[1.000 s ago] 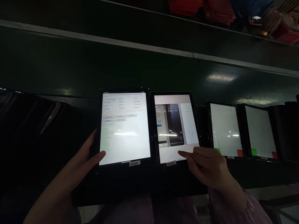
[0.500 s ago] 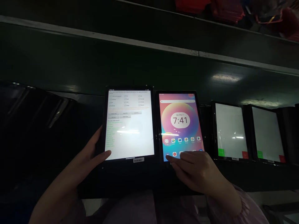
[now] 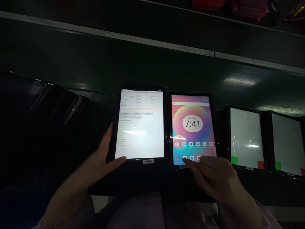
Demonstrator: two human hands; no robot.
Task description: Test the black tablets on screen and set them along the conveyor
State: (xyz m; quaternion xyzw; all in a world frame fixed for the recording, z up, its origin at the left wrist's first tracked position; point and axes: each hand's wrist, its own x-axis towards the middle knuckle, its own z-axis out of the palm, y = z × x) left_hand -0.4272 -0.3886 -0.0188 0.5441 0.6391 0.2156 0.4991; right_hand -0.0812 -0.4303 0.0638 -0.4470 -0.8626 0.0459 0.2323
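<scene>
My left hand point(image 3: 95, 165) grips the lower left edge of a tablet point(image 3: 140, 140), thumb on the front and the other fingers mostly hidden behind it. Its white screen shows ticked boxes, grey buttons and lines of green text; a barcode label point(image 3: 148, 161) is below. Close on the right, a second tablet point(image 3: 192, 136) shows a colourful home screen reading 7:41. My right hand point(image 3: 215, 178) is over its lower right part, holding nothing, the index finger stretched towards the bottom icon row and the other fingers curled. Whether the fingertip touches the glass I cannot tell.
Farther right stand two more tablets, one point(image 3: 246, 136) and another point(image 3: 287, 140), with pale screens and green and red corner squares. Dark glossy sheeting point(image 3: 35, 111) is at the left. A pale rail point(image 3: 143, 41) crosses behind, with red items point(image 3: 250, 8) beyond.
The whole scene has shifted to the right in view. My right index fingertip has moved slightly right along the second tablet's bottom icons. My left hand keeps its grip on the first tablet.
</scene>
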